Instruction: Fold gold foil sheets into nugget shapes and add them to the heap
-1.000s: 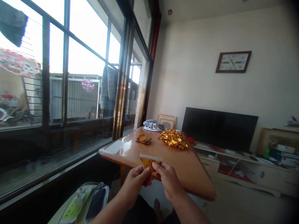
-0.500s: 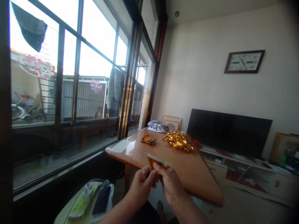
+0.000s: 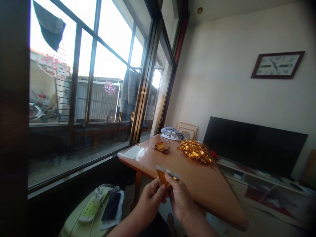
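Both my hands meet just off the near edge of the wooden table [image 3: 197, 184], holding one sheet of gold foil paper [image 3: 161, 176] with a pale strip along its top edge. My left hand [image 3: 153, 195] pinches its lower left part between thumb and fingers. The thumb of my right hand [image 3: 179, 195] presses on the sheet's right side, its fingers curled behind. Part of the sheet is hidden by my fingers. Further back lie a small stack of gold foil sheets [image 3: 161, 147] and a large heap of folded gold foil pieces [image 3: 195, 151].
A green stool [image 3: 71, 227] at lower left carries a power strip [image 3: 88, 210] and a dark phone [image 3: 111, 206]. Folded cloth [image 3: 172, 134] rests at the table's far end. A black television [image 3: 251, 144] stands on a low cabinet to the right; a window lines the left.
The view has turned slightly left, so the room's contents appear shifted right. My hands keep hold of the gold foil paper, with only slight finger movement.
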The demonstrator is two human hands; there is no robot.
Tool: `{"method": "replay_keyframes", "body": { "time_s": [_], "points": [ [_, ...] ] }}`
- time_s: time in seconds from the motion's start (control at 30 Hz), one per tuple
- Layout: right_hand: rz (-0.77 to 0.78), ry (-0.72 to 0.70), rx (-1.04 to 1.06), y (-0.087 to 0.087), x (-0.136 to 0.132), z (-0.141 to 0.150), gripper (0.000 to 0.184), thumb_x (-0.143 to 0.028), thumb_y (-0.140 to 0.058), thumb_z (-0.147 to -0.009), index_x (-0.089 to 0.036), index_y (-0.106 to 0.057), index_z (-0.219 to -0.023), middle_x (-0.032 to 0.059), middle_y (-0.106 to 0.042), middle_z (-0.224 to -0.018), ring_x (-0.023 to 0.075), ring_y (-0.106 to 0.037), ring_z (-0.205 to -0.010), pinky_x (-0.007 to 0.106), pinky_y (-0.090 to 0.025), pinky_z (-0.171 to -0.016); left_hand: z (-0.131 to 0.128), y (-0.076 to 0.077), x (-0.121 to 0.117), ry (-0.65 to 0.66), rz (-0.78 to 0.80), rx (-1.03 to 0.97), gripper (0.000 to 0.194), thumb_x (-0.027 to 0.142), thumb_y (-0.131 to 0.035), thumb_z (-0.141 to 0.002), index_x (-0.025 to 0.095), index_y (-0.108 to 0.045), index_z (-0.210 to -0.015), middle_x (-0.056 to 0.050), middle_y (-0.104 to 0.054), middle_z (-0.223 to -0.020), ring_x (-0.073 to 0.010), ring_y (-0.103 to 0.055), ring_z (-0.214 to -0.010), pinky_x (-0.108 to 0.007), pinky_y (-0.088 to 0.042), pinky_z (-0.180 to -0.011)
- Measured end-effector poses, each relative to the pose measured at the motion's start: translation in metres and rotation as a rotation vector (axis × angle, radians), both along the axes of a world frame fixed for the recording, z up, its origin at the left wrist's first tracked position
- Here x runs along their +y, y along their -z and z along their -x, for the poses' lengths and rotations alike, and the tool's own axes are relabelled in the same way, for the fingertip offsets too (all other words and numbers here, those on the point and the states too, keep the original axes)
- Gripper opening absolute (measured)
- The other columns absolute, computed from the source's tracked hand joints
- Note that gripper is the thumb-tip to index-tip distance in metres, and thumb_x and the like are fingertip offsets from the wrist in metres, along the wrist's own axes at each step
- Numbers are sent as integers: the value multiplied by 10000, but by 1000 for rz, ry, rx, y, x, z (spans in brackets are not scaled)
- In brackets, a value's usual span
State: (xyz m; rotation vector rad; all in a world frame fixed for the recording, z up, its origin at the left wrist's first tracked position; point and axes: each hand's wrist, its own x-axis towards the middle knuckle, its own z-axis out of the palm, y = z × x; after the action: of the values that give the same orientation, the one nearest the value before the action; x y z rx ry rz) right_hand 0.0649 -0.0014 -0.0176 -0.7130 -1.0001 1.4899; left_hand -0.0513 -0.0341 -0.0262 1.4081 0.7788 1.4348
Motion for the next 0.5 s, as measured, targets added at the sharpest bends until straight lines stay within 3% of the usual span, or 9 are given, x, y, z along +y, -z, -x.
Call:
{"method": "replay_keyframes", "body": {
  "time_s": [0.17,0.33,0.5],
  "points": [
    [13,-8,-21,1,-4,-4,364,-506,-798,-754,-174,-651,-744,-15,-570,-559,118,-463,-455,252,-352,-437,-7,7,0,-40,39,15,349,491,-636,-899,148,-635,-836,-20,-598,-716,-124,-526,-620,-231,-417,-574],
    [6,72,4,6,-4,-6,357,-507,-789,-754,-174,-662,-758,30,-642,-631,163,-567,-539,269,-419,-482,-9,7,-1,-30,108,86,322,463,-613,-905,160,-591,-800,3,-578,-644,-108,-497,-543,-222,-381,-524],
    [37,44,-8,2,-2,-9,426,-596,-709,-801,-172,-694,-829,46,-659,-648,194,-596,-568,284,-434,-490,-7,10,-1,-11,75,116,355,490,-597,-917,149,-600,-819,2,-563,-654,-109,-485,-560,-220,-376,-526]
  ]
}}
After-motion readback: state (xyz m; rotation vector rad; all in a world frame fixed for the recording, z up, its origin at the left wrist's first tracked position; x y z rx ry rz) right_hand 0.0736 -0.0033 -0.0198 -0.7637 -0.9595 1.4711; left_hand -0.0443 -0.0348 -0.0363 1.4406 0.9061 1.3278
